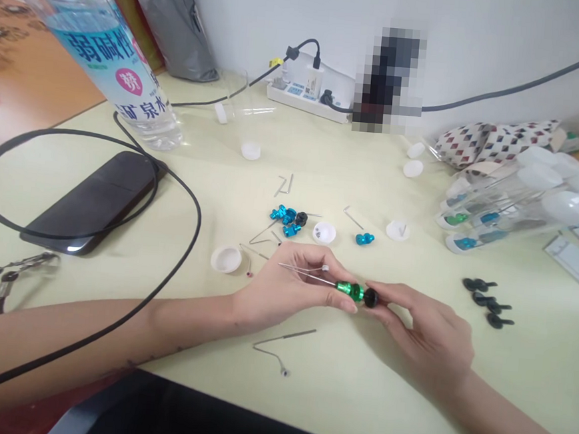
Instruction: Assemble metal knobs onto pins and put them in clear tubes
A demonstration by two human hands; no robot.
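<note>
Between the thumb and fingers of my left hand (297, 281) is a small green metal fitting (345, 287), with a thin metal rod (317, 279) running back from it over the palm. A bent thin wire with a small pale end (325, 268) lies alongside the rod. Closed in a pinch, my right hand (428, 328) grips the round black knob (371, 298) at the fitting's right end. Below the hands, a bent wire rod with a small ring end (284, 372) rests on the table.
Blue metal fittings (291, 230), hex keys (353, 217) and white caps (226, 259) lie beyond my hands. Several black thumb screws (499, 320) and clear tubes (501, 200) are at right. A phone (95, 198), black cable (195, 236) and water bottle (125, 77) occupy the left. A power strip (309, 98) stands behind.
</note>
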